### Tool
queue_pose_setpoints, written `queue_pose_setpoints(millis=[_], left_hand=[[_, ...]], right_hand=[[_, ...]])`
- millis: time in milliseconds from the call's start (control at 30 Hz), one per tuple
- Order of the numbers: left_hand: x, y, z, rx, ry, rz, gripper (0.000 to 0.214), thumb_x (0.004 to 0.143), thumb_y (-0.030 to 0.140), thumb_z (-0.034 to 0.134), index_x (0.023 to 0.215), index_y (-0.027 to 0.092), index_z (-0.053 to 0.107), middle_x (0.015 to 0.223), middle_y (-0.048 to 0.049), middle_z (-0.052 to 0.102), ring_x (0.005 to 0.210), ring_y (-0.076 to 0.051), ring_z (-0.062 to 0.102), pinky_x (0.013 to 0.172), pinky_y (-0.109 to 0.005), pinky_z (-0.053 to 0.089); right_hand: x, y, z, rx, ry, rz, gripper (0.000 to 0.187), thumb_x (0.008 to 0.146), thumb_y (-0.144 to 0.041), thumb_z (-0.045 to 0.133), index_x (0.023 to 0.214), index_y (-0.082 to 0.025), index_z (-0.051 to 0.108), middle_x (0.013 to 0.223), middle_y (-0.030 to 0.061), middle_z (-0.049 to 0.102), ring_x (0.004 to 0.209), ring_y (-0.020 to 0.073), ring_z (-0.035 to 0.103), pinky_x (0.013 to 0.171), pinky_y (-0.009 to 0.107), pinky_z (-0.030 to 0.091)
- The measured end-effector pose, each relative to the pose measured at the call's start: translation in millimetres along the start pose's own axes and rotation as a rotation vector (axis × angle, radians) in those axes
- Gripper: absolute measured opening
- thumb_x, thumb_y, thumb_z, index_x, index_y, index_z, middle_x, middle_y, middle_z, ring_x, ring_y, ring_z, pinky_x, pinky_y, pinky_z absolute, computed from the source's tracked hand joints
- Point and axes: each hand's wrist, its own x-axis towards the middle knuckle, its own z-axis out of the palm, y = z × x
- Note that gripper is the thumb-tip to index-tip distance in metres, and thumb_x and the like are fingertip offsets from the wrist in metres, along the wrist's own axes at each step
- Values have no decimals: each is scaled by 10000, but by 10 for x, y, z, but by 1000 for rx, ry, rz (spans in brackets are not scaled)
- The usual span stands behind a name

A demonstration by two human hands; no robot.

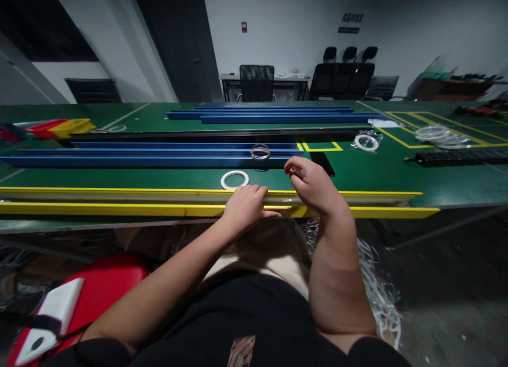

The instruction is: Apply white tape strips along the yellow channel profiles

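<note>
A long yellow channel-shaped profile [119, 207] lies along the near edge of the table, with a pale greyish strip running inside it. My left hand [246, 204] grips it near the middle, fingers folded over the far side and thumb along the near side. Just right of that, my right hand [313, 184] is raised above the profile, fingers curled in a pinch. Something small and greyish shows at its fingertips, too unclear to name. A white tape roll [234, 180] lies flat beyond my left hand. Behind it, a shiny ring-like roll [260, 152] stands at the blue profiles.
Blue profiles [159, 161] and a long black profile [222, 136] cross the green table [190, 179]. A dark flat piece [323, 163] lies near my right hand. Bagged white rolls [366, 142] sit rightward. Red and yellow bins [73, 127] stand left; a red stool [115, 274] is below.
</note>
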Motion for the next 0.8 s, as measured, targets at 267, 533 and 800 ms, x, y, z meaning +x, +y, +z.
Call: queue_pose_setpoints(millis=[267,533,800], left_hand=[[-250,-467,-80,-11,-18,-102,712,781,749,656,1273,236,628,1171,-126,716,1093,-330,654,947,-416,479],[-643,-1474,-195,28,-104,-186,787,750,772,641,1332,242,623,1306,-122,678,1183,-343,624,1022,-424,466],[-757,-1587,-231,53,-114,-181,785,805,755,579,1373,213,581,1350,-138,649,1223,-335,601,1061,-420,437]], right_hand=[[-76,37,24,-185,-410,208,244,859,-451,687,918,-225,755,915,48,758,787,181,648,673,269,426],[-47,12,220,-206,-509,197,227,831,-309,732,1041,-240,781,986,48,779,841,181,683,683,249,435],[-27,19,149,-307,-332,138,276,889,-142,526,1041,-236,737,1070,78,738,953,203,647,772,274,420]])
